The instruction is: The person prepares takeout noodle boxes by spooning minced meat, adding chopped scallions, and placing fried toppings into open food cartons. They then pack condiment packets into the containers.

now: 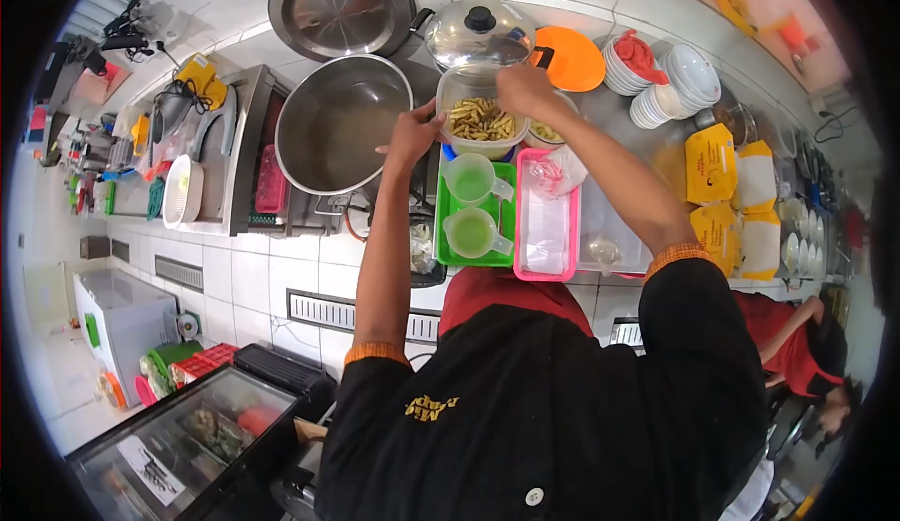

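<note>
A clear plastic food container point(485, 147) with short yellow-brown food pieces point(481, 120) stands in front of me. My left hand point(415, 133) holds its left side near the rim, thumb and fingers around the wall. My right hand point(526, 92) is curled over the container's right rear corner; its fingertips are hidden, so its grip is unclear. Partly behind my right wrist is a second round tub point(545, 130) with pale pieces. Below the container, a green tray point(448, 201) carries two plastic measuring jugs point(470, 178). Beside it, a pink tray point(545, 275) holds a crumpled plastic bag point(555, 171).
A large metal pot point(344, 123) stands left, with a lidded pan point(480, 32) and orange plate point(571, 59) behind. Stacked white bowls point(689, 78) and yellow boxes point(711, 166) are right. A person point(794, 341) is at far right. A glass-topped display case point(190, 436) is lower left.
</note>
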Demonstrator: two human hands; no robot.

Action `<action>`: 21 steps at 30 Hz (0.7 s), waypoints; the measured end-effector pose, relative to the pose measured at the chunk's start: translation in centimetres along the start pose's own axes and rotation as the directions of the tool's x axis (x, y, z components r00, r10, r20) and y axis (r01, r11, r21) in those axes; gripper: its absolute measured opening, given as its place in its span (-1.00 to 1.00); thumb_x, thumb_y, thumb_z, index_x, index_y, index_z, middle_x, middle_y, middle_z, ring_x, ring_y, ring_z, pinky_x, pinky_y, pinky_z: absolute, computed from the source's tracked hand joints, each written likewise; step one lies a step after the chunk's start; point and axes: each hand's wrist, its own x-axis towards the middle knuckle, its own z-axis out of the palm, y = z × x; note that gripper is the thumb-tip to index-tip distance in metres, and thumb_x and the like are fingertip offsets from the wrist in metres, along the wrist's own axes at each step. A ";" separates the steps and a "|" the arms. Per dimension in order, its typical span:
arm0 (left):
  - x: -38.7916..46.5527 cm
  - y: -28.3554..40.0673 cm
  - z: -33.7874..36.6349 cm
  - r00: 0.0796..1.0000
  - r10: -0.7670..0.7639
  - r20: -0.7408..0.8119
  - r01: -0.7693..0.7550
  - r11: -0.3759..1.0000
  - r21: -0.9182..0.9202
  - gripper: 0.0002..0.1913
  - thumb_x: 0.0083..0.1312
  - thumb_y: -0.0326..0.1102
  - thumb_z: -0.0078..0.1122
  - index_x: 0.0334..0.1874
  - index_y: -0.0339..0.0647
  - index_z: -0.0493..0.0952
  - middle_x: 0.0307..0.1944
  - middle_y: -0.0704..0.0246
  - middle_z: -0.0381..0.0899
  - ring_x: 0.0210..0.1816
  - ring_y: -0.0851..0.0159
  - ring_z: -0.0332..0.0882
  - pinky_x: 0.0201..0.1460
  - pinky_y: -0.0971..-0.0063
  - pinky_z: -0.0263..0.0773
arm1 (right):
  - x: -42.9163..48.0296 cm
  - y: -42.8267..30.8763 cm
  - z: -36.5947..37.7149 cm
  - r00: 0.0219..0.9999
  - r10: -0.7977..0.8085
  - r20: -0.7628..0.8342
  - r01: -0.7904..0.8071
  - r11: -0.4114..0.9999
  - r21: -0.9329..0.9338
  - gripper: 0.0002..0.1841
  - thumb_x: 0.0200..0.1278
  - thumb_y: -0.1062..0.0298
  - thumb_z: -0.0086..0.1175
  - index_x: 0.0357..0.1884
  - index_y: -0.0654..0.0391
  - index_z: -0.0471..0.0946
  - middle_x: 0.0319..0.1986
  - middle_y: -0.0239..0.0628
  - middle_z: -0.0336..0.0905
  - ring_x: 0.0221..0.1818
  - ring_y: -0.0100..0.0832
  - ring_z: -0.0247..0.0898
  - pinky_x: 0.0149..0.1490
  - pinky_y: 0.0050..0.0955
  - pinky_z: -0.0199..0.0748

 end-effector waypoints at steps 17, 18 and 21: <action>-2.3 4.1 0.0 1.000 0.018 -0.008 -0.016 0.980 0.196 -0.55 0.27 -0.27 0.21 0.16 -0.38 0.51 -0.22 0.31 0.66 -0.29 0.45 0.56 -0.16 0.55 0.46 | -17.1 13.8 2.9 0.897 0.442 0.015 -0.005 -0.025 1.000 -0.81 0.12 0.31 0.26 -0.30 0.20 0.71 -0.56 -0.34 0.62 -0.57 -0.59 0.45 -0.46 -0.54 0.40; -2.9 3.2 -2.5 0.980 0.194 -0.036 -0.116 0.713 0.691 -0.59 0.27 -0.26 0.19 0.11 -0.35 0.54 -0.24 0.22 0.69 -0.23 0.41 0.59 -0.15 0.53 0.47 | -18.1 14.1 1.6 0.873 0.476 -0.109 0.091 0.061 0.994 -0.82 0.10 0.31 0.27 -0.32 0.21 0.71 -0.55 -0.32 0.63 -0.52 -0.57 0.50 -0.40 -0.52 0.43; -5.0 9.1 -4.7 0.937 0.330 -0.116 -0.218 0.810 0.545 -0.51 0.36 -0.18 0.05 0.25 -0.34 0.42 0.06 0.13 0.56 -0.16 0.32 0.57 -0.03 0.47 0.42 | -26.9 20.4 -4.2 0.809 0.578 -0.110 0.085 0.070 0.994 -0.80 0.03 0.34 0.32 -0.34 0.25 0.70 -0.51 -0.28 0.67 -0.36 -0.53 0.58 -0.24 -0.48 0.48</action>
